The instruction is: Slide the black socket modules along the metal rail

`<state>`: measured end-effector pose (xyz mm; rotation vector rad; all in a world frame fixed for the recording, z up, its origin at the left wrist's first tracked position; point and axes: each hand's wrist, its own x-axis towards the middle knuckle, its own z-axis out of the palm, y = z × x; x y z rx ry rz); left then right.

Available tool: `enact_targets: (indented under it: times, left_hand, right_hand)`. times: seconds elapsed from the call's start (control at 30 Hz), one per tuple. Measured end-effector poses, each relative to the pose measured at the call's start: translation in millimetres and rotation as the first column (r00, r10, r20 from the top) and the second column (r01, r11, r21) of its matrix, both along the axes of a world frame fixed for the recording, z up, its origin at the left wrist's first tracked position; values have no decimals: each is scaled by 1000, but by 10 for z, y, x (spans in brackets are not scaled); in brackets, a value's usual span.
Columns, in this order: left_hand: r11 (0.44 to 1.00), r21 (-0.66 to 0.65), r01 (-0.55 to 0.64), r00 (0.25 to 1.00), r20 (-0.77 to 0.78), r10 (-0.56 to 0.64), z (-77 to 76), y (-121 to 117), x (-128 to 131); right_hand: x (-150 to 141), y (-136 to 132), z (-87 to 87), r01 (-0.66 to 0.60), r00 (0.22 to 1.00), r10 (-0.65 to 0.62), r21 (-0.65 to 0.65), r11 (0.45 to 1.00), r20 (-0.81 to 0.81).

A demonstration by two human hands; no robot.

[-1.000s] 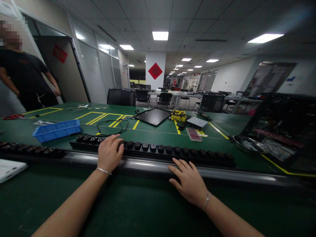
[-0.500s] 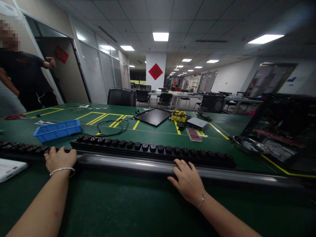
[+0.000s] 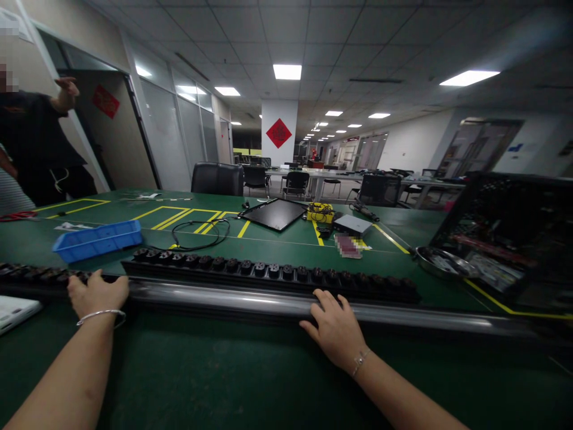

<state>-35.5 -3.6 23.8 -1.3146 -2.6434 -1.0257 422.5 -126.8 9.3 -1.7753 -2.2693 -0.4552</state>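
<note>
A long, shiny dark bar [image 3: 215,295] runs across the green table in front of me. My left hand [image 3: 99,295] is laid over its left part, fingers bent over the far side, where a row of dark sockets [image 3: 42,275] continues to the left. Farther right, my right hand [image 3: 335,328] grips the bar, fingers over the top and thumb on the near side. Just behind lies a black strip with a row of round sockets [image 3: 259,270], roughly parallel to the bar. The fingertips of my left hand are partly hidden.
A blue plastic bin [image 3: 96,242], black cable [image 3: 201,239] and flat black panel [image 3: 277,214] lie beyond the strip. To the right are a yellow box of wires [image 3: 320,214], a grey box [image 3: 353,225], a metal bowl [image 3: 441,263] and a dark open case [image 3: 505,233]. A person [image 3: 40,137] stands left.
The whole view has shifted slightly, so the things on the table appear a little farther left. Both my hands keep their place on the bar. The person at the left has raised a hand.
</note>
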Motion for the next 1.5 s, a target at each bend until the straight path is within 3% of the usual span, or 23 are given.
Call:
enact_targets:
  times: [0.27, 0.5, 0.67, 0.9, 1.07, 1.23, 1.5]
  left_hand:
    - [991, 60, -120, 992, 48, 117, 32, 9, 20]
    - [990, -16, -141, 990, 9, 141, 118, -95, 161]
    - [960, -277, 49, 996, -54, -66, 256, -45, 210]
    - [786, -509, 350, 909, -20, -417, 426, 114, 387]
    - [679, -553, 484, 819, 12, -574, 514, 67, 652]
    - [601, -557, 573, 750, 61, -658, 542, 0, 850]
    - [566, -536, 626, 708, 87, -701, 546, -46, 1023]
  right_hand:
    - [-8, 3, -6, 6, 1000, -7, -26, 1000, -3]
    - [-6, 3, -10, 2, 1000, -2, -18, 1000, -18]
    - [-17, -10, 13, -1, 1000, 0, -11, 1000, -18]
    - [-19, -16, 3, 2, 1000, -2, -15, 1000, -23]
    - [-13, -1, -28, -6, 999, 6, 5, 1000, -33]
    - [-13, -9, -22, -9, 1000, 9, 14, 1000, -25]
    - [-3, -5, -40, -6, 1000, 6, 6, 1000, -25]
